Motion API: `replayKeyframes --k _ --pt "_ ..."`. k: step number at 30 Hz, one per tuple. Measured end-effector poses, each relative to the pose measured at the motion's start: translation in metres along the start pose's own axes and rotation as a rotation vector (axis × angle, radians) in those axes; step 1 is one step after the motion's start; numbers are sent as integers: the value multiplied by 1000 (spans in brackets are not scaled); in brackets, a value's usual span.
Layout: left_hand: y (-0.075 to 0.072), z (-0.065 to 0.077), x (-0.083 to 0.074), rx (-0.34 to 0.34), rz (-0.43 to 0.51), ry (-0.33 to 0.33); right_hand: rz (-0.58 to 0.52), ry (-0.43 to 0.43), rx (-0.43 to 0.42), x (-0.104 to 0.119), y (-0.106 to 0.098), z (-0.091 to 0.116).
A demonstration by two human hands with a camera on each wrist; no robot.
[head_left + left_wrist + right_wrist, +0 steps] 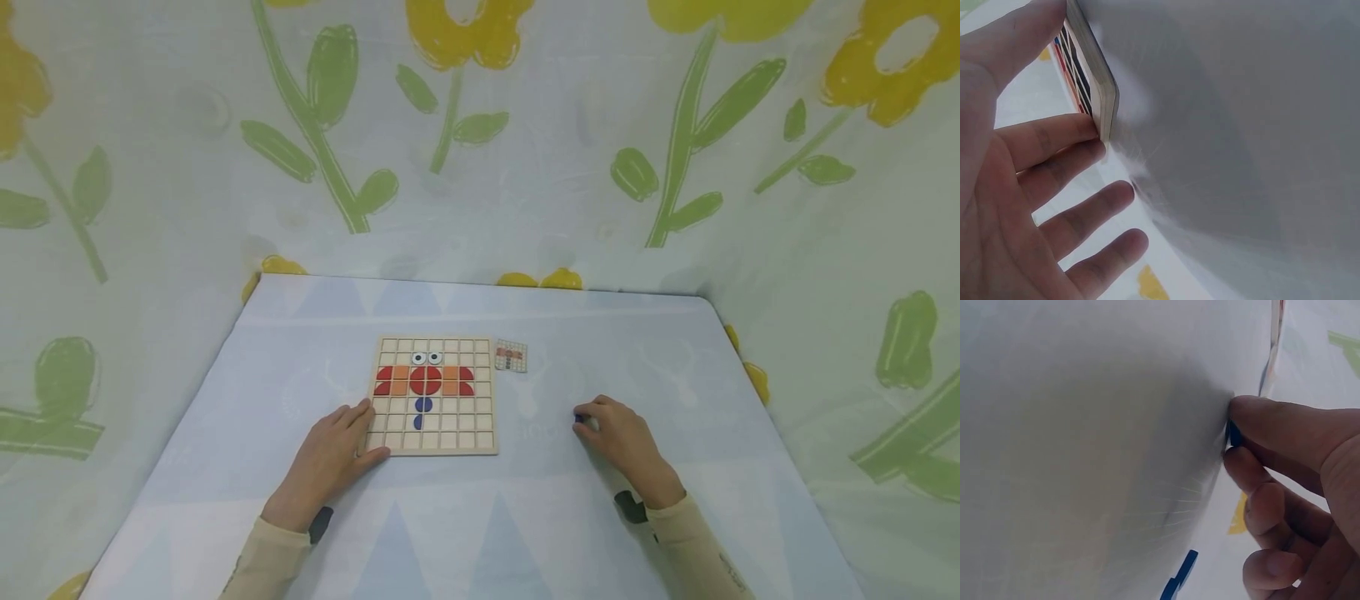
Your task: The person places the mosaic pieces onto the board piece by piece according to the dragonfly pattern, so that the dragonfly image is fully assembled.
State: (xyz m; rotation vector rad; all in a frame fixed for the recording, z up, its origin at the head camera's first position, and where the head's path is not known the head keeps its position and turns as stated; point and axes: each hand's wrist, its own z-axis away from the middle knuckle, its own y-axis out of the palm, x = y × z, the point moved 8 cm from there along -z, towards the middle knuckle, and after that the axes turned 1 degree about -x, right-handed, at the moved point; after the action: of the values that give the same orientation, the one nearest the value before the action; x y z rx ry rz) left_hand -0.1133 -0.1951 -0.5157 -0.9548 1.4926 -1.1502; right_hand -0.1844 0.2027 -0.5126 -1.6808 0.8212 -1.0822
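Observation:
A wooden grid board lies on the table, its cells partly filled with flat coloured pieces. Red quarter pieces form a red circle mid-board, with orange squares and more red pieces on both sides. Two eye pieces sit above it; blue pieces sit below. At the board's lower left corner rests my left hand, thumb along the near edge and fingers at the left edge, fairly straight. My right hand, right of the board, pinches a small blue piece between thumb and index finger, close over the table.
A small pattern card lies beside the board's upper right corner. More blue pieces lie on the table near my right hand. Flower-printed cloth hangs behind the table's far edge.

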Motion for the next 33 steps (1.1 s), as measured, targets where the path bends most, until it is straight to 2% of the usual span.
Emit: replayKeyframes --k 3,9,12,24,33 --pt "1 0 0 11 5 -4 -1 -35 -46 3 -2 0" --pt "2 1 -1 21 9 -14 -50 -169 -217 13 -11 -1" --pt "2 1 -1 21 14 -19 -87 -192 -257 18 -13 -4" --pt "3 0 0 8 15 -23 -149 -148 -174 48 2 -21" --pt "2 -1 1 15 13 -29 -213 -172 -129 83 19 -31"
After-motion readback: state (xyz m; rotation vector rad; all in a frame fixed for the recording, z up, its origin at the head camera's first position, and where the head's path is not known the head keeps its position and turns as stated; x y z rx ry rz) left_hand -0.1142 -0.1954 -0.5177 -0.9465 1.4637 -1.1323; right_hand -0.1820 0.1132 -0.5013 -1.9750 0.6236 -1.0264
